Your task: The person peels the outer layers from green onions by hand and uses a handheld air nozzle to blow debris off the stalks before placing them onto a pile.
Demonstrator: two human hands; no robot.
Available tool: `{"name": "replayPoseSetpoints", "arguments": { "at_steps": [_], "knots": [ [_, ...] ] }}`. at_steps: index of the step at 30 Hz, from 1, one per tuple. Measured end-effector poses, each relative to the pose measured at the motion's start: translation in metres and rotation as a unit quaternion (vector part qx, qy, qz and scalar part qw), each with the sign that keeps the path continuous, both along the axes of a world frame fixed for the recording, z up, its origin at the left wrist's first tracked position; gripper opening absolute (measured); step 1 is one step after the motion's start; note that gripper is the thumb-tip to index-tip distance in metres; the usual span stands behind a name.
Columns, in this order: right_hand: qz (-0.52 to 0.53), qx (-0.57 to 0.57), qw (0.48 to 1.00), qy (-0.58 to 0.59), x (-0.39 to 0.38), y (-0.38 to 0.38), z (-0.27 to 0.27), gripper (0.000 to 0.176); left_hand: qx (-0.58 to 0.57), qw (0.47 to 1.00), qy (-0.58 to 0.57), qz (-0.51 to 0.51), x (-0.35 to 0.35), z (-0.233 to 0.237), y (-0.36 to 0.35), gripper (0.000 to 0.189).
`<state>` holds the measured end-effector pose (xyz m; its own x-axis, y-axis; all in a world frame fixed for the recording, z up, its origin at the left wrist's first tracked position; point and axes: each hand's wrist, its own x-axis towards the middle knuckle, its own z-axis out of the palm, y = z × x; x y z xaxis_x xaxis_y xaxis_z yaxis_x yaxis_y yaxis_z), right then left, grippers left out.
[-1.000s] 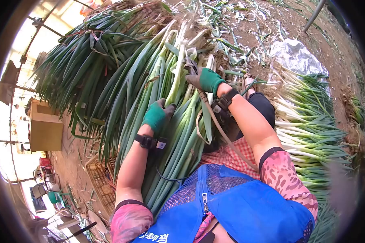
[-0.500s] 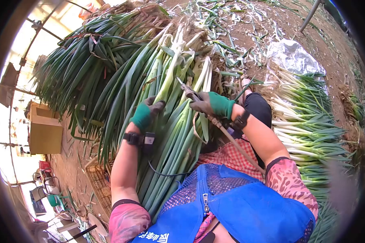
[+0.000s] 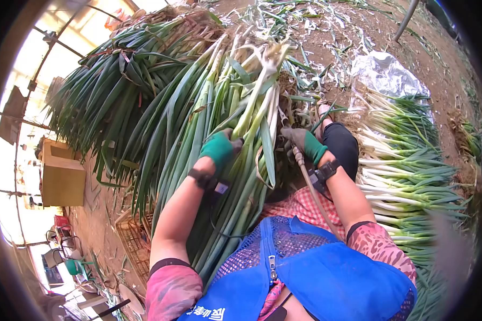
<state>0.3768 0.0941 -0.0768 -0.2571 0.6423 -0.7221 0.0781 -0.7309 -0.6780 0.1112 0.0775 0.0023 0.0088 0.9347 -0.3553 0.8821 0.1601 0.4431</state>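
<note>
My left hand [image 3: 220,150], in a green and grey glove, is closed around the stalk of a large green onion [image 3: 254,104]. Its root end points up and away, and its leaves trail toward my lap. My right hand [image 3: 307,142], gloved alike, grips an air gun whose body is mostly hidden by the fingers. A hose [image 3: 317,195] runs from its metal fitting [image 3: 298,157] back along my right forearm. Under and around my left hand lies a thick heap of untrimmed green onions [image 3: 190,125].
Bundled green onions [image 3: 110,88] are piled at the far left. White-stemmed onions [image 3: 396,176] lie in a long row at right, beside a silvery sheet [image 3: 388,75]. A plastic crate [image 3: 131,238] and a wooden box [image 3: 63,179] stand left. Peelings [image 3: 310,24] litter the soil.
My left hand has moved right with the green onion, whose root end has swung right. My right hand has shifted right with the air gun, away from the stalk.
</note>
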Motion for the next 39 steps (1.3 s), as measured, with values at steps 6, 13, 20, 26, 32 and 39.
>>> {"name": "replayPoseSetpoints", "arguments": {
  "at_steps": [6, 13, 20, 26, 32, 39],
  "knots": [
    [-0.033, 0.107, 0.992, 0.055, 0.014, -0.023, -0.006, 0.047, 0.015, 0.998, 0.047, 0.038, -0.037, -0.017, 0.040, 0.054],
    [-0.014, 0.061, 0.996, 0.071, -0.003, -0.021, 0.006, 0.039, 0.030, 0.964, 0.239, 0.116, -0.082, -0.036, 0.088, 0.075],
    [0.018, 0.131, 0.991, -0.020, -0.006, -0.020, -0.045, 0.049, 0.108, 0.952, 0.274, 0.088, -0.086, -0.028, 0.086, 0.038],
    [-0.003, 0.140, 0.990, -0.026, -0.004, -0.024, -0.038, 0.052, 0.129, 0.961, 0.242, -0.028, -0.080, 0.057, 0.009, 0.024],
    [0.010, 0.131, 0.991, -0.008, -0.010, -0.022, -0.033, 0.053, 0.022, 0.997, 0.052, -0.061, -0.062, 0.086, -0.026, 0.044],
    [0.011, 0.118, 0.990, 0.075, -0.004, -0.053, 0.003, 0.043, -0.033, 0.996, 0.065, 0.042, -0.062, 0.013, 0.035, 0.072]
  ]
}}
